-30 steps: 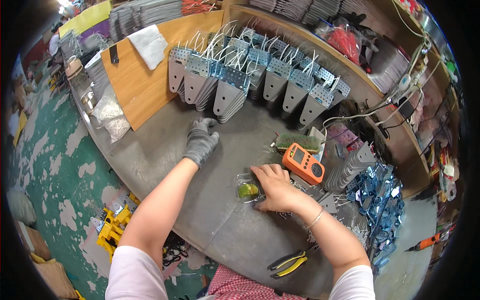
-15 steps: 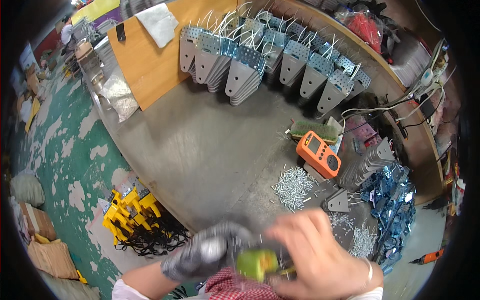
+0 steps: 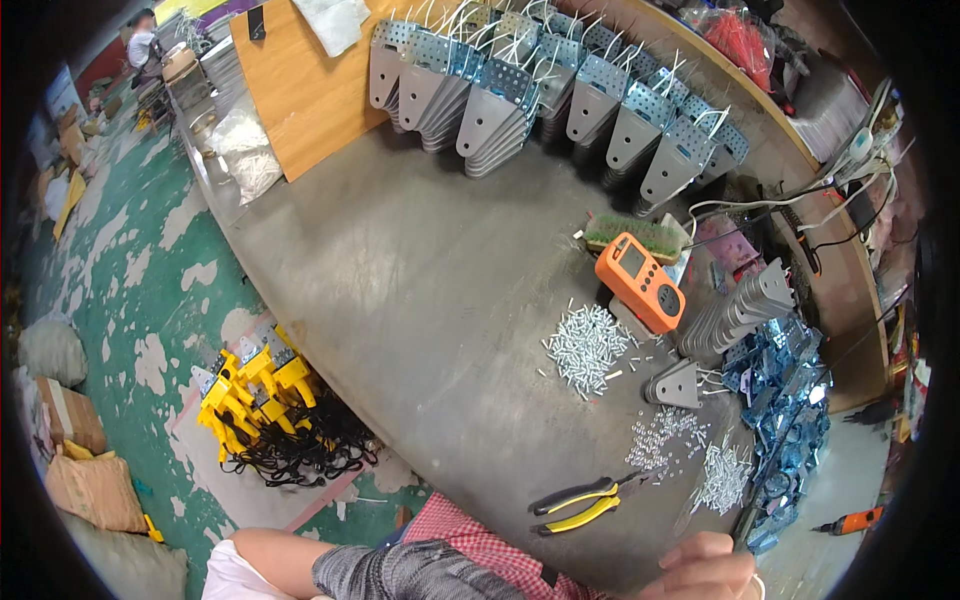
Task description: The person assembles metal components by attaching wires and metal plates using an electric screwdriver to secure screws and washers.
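My left hand (image 3: 420, 575) wears a grey knit glove and lies low at the bottom edge, against a red checked cloth (image 3: 480, 545). Only the top of my bare right hand (image 3: 705, 568) shows at the bottom right, close to the table's near edge; what it holds is hidden. Nearest to it are yellow-handled pliers (image 3: 585, 500) and small heaps of silver screws (image 3: 720, 472). Farther up lie a pile of silver pins (image 3: 585, 345), a single metal bracket (image 3: 675, 385) and an orange handheld meter (image 3: 640, 280).
Rows of stacked metal brackets (image 3: 540, 80) line the back of the grey table (image 3: 400, 280), beside a wooden board (image 3: 310, 95). A heap of blue-filmed parts (image 3: 790, 400) sits right. Yellow tools with black cords (image 3: 255, 390) and cardboard boxes (image 3: 90, 480) are on the floor.
Both hands left the tabletop and drew back toward my body with a small yellow-green thing. That thing is out of sight now, and the hands sit lower in the picture.
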{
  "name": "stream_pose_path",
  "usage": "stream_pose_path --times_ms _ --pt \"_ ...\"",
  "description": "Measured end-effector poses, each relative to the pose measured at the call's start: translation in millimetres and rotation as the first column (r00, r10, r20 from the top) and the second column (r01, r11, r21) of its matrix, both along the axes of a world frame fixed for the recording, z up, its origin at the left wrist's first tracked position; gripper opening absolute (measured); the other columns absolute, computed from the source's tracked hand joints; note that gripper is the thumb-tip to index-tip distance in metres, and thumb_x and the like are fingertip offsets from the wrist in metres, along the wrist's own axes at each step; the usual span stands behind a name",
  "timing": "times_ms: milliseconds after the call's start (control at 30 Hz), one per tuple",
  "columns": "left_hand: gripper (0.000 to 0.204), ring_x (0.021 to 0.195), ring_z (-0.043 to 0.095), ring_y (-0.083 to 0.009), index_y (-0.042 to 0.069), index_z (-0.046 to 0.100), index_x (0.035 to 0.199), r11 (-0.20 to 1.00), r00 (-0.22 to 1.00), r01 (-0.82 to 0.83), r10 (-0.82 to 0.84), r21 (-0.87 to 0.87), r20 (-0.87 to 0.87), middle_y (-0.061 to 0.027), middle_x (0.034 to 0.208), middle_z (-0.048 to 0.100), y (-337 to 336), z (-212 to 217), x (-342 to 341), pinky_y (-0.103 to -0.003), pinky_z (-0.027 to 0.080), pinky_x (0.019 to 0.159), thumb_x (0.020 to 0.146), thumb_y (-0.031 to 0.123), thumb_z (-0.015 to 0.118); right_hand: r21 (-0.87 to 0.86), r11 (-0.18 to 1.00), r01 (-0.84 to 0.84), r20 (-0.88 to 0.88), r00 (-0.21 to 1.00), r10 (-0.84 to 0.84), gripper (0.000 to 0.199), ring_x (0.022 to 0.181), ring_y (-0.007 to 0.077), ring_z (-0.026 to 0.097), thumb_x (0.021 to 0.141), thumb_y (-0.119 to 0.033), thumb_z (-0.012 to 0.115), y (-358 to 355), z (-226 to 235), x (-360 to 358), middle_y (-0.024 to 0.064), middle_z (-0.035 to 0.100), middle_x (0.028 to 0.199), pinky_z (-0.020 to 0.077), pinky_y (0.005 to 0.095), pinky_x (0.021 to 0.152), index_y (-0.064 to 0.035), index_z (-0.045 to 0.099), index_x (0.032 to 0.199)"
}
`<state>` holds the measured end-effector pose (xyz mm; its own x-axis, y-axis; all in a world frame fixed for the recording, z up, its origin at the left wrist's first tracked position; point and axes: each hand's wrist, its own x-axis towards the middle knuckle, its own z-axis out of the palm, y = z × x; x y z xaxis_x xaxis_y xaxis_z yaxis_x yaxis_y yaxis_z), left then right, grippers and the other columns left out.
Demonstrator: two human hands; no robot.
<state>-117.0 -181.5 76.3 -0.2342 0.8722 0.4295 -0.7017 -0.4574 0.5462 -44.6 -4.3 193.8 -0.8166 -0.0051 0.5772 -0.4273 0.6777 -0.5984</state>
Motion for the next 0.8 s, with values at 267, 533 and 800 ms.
stream_pose_path --times_ms 267,533,800 --pt "0.029 0.103 0.068 -0.0390 -0.003 0.072 0.112 0.968 0.955 -0.178 0.213 0.177 -0.206 -0.0238 0.111 0.070 15.5 3.7 2.9 -0.048 0.056 0.085 0.087 0.011 0.077 -0.371 0.928 0.031 -0.243 0.961 -0.129 0.016 0.059 0.0168 0.059 0.075 -0.014 0.072 -3.6 2.2 14.1 0.0040 0.070 0.082 0.0459 0.0337 0.063 -0.0129 0.064 0.088" --pt "0.032 0.098 0.070 -0.0363 -0.005 0.071 0.110 0.848 0.866 -0.395 0.472 0.352 -0.164 -0.0229 0.105 0.071 25.2 -8.1 22.8 -0.045 0.056 0.079 0.084 0.011 0.080 0.089 0.993 0.072 0.382 0.919 -0.101 0.016 0.061 0.0164 0.058 0.073 -0.014 0.072 2.6 30.3 46.8 0.0038 0.070 0.083 0.0447 0.0336 0.063 -0.0137 0.064 0.087" --pt "0.028 0.098 0.068 -0.0309 -0.002 0.072 0.101 0.972 0.994 -0.107 0.102 -0.207 -0.036 -0.0194 0.102 0.071 -1.4 13.3 6.1 -0.040 0.053 0.084 0.081 0.014 0.084 0.044 0.916 -0.400 0.460 0.822 0.337 0.050 0.088 0.0279 0.057 0.075 -0.043 0.075 57.4 -11.6 30.8 0.0121 0.062 0.107 0.0413 0.0408 0.077 -0.0043 0.066 0.105"
